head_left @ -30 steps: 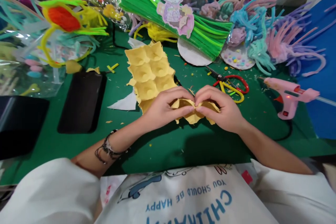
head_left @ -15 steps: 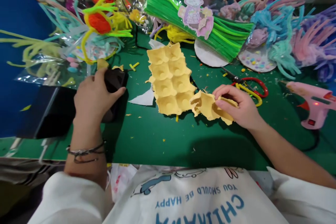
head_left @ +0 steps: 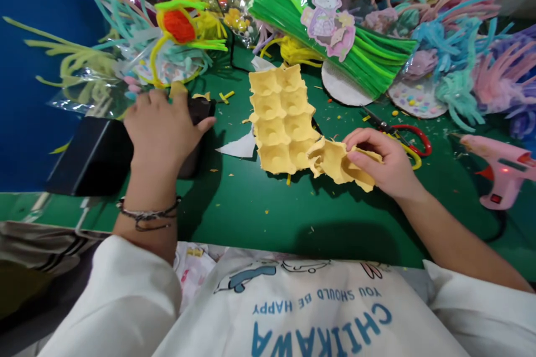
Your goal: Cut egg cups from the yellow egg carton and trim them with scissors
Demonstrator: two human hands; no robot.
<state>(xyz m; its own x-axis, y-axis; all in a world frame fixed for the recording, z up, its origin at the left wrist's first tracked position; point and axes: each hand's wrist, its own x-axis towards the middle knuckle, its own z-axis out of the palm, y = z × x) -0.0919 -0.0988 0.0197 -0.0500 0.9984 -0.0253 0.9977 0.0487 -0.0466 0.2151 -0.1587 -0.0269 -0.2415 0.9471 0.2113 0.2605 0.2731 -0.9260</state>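
My right hand (head_left: pixel 383 162) pinches a torn strip of yellow egg carton (head_left: pixel 335 159), thumb and fingers closed on its right end. The strip's left end meets the lower right corner of a larger egg carton piece (head_left: pixel 276 128), cups facing up on the green table. On the left, my left hand (head_left: pixel 163 122) reaches forward with fingers spread, partly covering a black object (head_left: pixel 201 117) whose kind I cannot make out. A small yellow carton scrap (head_left: pixel 178 89) shows at its fingertips; another scrap (head_left: pixel 202 96) lies just right of it.
Red-handled scissors (head_left: pixel 419 139) lie beyond my right hand, and a pink glue gun (head_left: pixel 498 167) with a lit red light stands at the right. Bagged green pipe cleaners (head_left: pixel 335 39) and other coloured bundles fill the back. A black box (head_left: pixel 90 156) sits at left.
My left hand has pushed forward and its fingers have spread more. My right hand still grips the strip in about the same place. The whole view has shifted slightly.
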